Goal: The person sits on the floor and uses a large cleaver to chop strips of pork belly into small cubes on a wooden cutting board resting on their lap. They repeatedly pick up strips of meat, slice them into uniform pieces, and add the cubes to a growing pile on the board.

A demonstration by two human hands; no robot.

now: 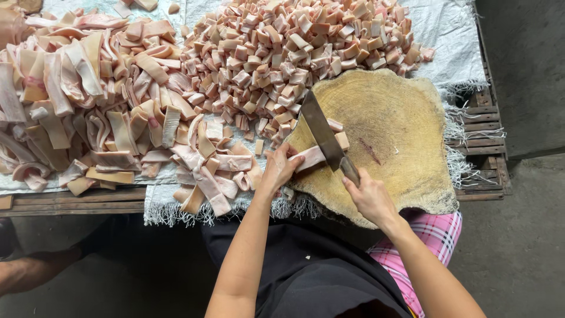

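The pale pink strip of pork skin is lying flat on the round, yellowish wooden chopping block, just right of the frame's centre, and it is being cut crosswise into small squares. The left hand is pressing down on the strip's near-left end, fingers closed together on it, and is touching the block's left edge. The right hand, lower and to the right, is wrapped tight around the handle of the broad steel cleaver, whose blade is slanting up and to the left across the strip, just beside the left fingertips. Doing this cut well seems to call for keeping those fingertips curled back from the blade, holding the strip flat so it is not sliding on the greasy wood, and bringing the edge straight down at even spacing so the pieces are matching. Two cut squares are lying right of the blade. Left of the block, on the white woven sheet covering the slatted wooden worktop, a loose heap of long uncut skin strips is filling the left half. Farther up, at the top centre, a big pile of small diced skin pieces is touching the block's far rim.
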